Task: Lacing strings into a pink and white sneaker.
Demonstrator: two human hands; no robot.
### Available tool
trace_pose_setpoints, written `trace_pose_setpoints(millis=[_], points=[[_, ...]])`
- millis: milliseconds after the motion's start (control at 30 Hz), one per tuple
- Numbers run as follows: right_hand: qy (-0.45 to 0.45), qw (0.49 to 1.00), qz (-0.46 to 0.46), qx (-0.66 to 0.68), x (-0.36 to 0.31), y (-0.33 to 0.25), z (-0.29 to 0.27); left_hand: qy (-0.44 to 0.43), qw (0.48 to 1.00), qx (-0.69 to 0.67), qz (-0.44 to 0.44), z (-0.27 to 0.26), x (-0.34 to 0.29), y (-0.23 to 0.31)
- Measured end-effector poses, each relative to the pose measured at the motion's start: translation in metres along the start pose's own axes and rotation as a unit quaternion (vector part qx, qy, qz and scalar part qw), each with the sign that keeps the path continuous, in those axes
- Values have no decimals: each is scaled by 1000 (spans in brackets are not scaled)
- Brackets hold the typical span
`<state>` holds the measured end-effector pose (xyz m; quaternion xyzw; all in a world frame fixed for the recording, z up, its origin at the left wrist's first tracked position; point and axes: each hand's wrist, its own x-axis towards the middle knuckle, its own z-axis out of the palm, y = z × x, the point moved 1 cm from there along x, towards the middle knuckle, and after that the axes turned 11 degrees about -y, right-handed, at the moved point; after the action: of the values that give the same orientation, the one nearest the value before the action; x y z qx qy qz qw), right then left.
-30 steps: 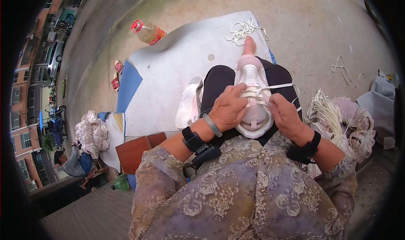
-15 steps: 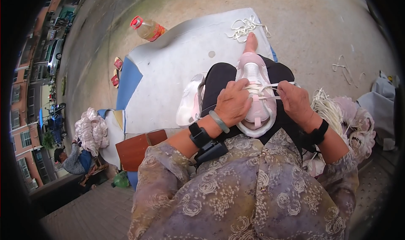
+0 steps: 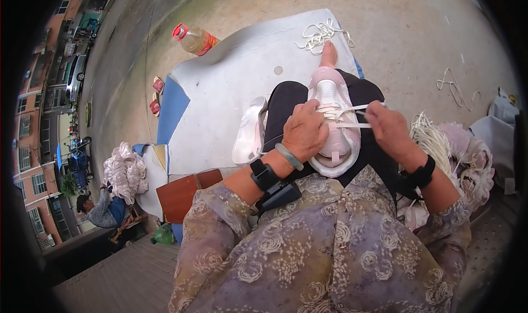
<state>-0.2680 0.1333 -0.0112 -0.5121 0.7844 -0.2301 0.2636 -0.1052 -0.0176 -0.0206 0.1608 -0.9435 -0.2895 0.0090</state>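
Since half a second ago, I see the right hand (image 3: 389,127) has drawn farther out toward 3 o'clock, pulling the white lace (image 3: 352,115) taut across the shoe. Both hands are closed: the left hand (image 3: 304,132) clamps the pink shoe (image 3: 334,120) at its side, the right pinches the lace end. That shoe lies on the lap, toe pointing to 12 o'clock.

I count two shoes (the second shoe (image 3: 250,131) lies just beside the lap at 9 o'clock, on the grey mat (image 3: 231,82)), one bottle (image 3: 193,39) at 11 o'clock, one loose pile of laces (image 3: 322,33) at 12 o'clock and a bundle of laces (image 3: 432,139) at 3 o'clock.

Fingertips of the left hand are hidden behind its knuckles; I cannot tell how the lace threads through the eyelets.
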Motion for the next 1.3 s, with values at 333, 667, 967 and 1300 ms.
trace_pose_setpoints(millis=[333, 667, 967, 1300], points=[[85, 991, -103, -22, 0, 15, 2, 28, 992, -119, 4, -12, -13, -3], [51, 945, -262, -189, 4, -38, 25, 79, 986, -17, 148, -1, -14, -1], [60, 932, -252, -254, -1, -32, 25, 27, 992, 50, 114, 3, -16, 8], [14, 939, -244, -240, 2, -35, 21, 29, 992, 35, 115, 4, -15, 1]])
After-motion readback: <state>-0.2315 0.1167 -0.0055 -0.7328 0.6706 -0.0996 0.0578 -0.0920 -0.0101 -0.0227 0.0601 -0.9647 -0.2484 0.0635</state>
